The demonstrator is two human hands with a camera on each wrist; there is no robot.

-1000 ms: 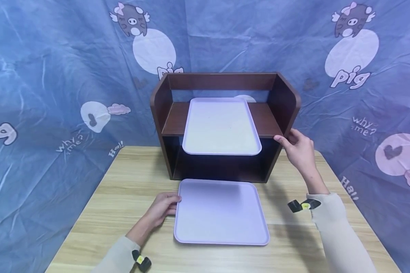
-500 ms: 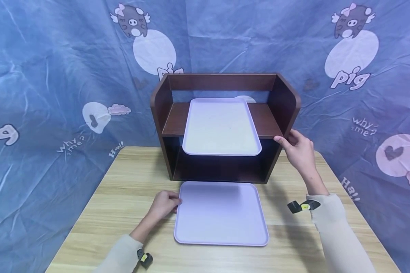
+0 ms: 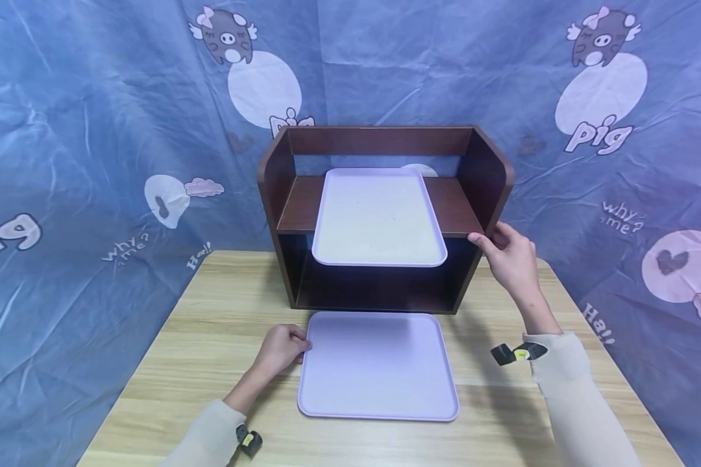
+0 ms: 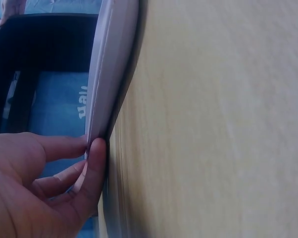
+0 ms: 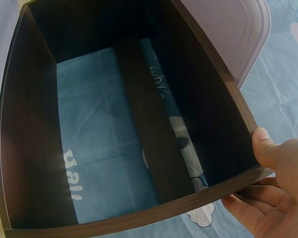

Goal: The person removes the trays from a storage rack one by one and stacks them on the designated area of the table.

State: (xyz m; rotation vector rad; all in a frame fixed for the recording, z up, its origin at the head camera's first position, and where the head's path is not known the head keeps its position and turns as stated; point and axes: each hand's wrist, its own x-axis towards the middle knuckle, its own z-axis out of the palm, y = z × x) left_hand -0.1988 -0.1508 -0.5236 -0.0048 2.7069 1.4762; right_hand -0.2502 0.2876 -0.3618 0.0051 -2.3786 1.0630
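Observation:
A pale lilac tray (image 3: 380,370) lies flat on the table in front of a dark brown two-tier shelf (image 3: 464,201). My left hand (image 3: 282,350) pinches this tray's left edge near its far corner; the left wrist view shows thumb and fingers meeting at the rim (image 4: 107,74). A second lilac tray (image 3: 380,217) rests on the shelf's upper board, its near end jutting past the front edge. On the shelf's right side my right hand (image 3: 511,256) grips the upright, thumb at the front of the board. In the right wrist view its fingers (image 5: 248,210) go behind the side panel.
The wooden table (image 3: 210,311) carries the shelf near its back edge. Blue patterned cloth (image 3: 111,130) hangs behind and on both sides. Beneath the overhanging tray, the lower compartment (image 3: 374,285) faces forward, with the table tray just ahead of it.
The tray on the table has shifted very slightly toward me at its far edge and straightened. My left hand has turned a little at its edge. My right hand keeps its place.

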